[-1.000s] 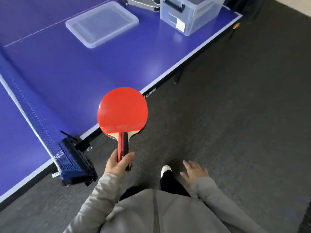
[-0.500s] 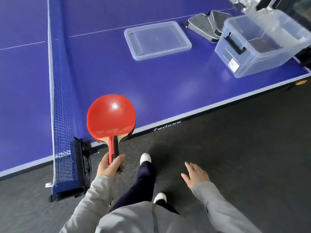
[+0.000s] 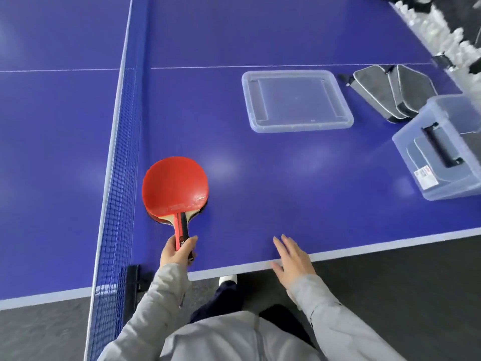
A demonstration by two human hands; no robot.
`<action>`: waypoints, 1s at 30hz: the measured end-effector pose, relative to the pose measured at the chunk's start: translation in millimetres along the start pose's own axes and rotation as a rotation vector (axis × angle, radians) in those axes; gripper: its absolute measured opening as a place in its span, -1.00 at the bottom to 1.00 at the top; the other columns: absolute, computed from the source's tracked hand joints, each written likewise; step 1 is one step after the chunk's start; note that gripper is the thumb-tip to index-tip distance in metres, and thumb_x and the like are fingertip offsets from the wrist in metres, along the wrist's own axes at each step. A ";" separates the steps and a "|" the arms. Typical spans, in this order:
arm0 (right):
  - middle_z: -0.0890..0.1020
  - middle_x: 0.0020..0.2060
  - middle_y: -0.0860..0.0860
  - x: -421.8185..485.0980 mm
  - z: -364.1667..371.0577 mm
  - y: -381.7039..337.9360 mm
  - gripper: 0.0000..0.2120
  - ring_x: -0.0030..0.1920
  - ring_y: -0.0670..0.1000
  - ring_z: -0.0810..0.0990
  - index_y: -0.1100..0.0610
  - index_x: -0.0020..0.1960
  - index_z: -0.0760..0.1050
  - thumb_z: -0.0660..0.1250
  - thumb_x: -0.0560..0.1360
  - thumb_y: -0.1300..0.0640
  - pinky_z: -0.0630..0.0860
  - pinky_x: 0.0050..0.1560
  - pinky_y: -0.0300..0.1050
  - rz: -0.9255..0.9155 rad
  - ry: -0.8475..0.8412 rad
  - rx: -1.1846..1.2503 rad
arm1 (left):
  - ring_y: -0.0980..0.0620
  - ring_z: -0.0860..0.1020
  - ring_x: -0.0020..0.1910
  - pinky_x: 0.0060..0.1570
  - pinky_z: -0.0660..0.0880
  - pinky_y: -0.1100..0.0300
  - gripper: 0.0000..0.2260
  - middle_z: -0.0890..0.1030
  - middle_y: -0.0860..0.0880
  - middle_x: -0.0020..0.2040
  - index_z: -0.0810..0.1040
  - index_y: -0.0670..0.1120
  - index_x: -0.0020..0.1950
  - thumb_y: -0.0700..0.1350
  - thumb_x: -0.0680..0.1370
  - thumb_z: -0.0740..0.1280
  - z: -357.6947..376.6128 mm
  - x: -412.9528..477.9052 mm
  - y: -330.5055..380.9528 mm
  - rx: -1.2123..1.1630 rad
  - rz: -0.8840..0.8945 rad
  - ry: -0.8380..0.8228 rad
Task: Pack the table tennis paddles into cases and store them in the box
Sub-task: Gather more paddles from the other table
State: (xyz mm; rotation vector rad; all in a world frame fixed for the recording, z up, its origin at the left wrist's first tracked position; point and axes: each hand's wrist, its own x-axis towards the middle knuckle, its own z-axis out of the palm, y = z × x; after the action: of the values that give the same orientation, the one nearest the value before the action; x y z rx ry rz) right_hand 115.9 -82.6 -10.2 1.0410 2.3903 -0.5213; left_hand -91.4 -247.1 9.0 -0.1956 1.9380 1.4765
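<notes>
The red paddle, its handle clamped in the left hand grip, now hangs over the tabletop, no longer over the floor. The right hand, fingers apart, has come over the tabletop's edge. Far right of the grip, the box bears a sticker too small to read.

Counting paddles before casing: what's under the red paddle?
A second rim peeks out beneath the red paddle, dark on its right, probably another paddle. Its face is covered; the left hand grips the handle.
</notes>
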 end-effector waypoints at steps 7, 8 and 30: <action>-0.20 0.54 -0.02 51.3 -21.9 -11.1 -0.31 0.54 0.04 -0.21 -0.03 0.54 -0.20 0.10 0.59 -0.16 0.06 0.49 0.09 0.043 -0.050 -0.044 | -0.02 0.40 -0.43 -0.39 0.34 0.19 -0.89 0.43 -0.10 -0.38 0.45 -0.12 -0.19 -0.20 0.50 0.36 -5.8 54.2 9.5 0.051 -0.088 -0.008; -0.22 0.54 -0.03 57.5 -23.9 -11.9 -0.30 0.54 0.03 -0.23 -0.05 0.54 -0.21 0.12 0.58 -0.17 0.03 0.49 0.12 0.059 -0.051 -0.034 | -0.02 0.40 -0.43 -0.38 0.34 0.19 -0.89 0.43 -0.10 -0.38 0.45 -0.13 -0.18 -0.20 0.50 0.36 -7.2 58.0 9.4 0.056 -0.091 -0.021; -0.31 0.52 -0.01 86.1 -23.0 -8.0 -0.16 0.52 0.06 -0.30 -0.04 0.53 -0.29 0.20 0.52 -0.22 0.08 0.47 0.17 0.069 -0.071 -0.159 | -0.23 0.43 0.03 0.08 0.44 -0.16 -0.72 0.36 -0.14 -0.04 0.46 -0.20 0.06 -0.11 0.46 0.42 -20.6 74.5 -6.6 0.399 0.010 0.235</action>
State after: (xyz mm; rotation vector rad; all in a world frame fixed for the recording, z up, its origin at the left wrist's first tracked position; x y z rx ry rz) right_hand 52.2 -26.6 -38.7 1.0127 2.2833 -0.3321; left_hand -153.1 -247.3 -38.1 -0.1843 2.3800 1.0795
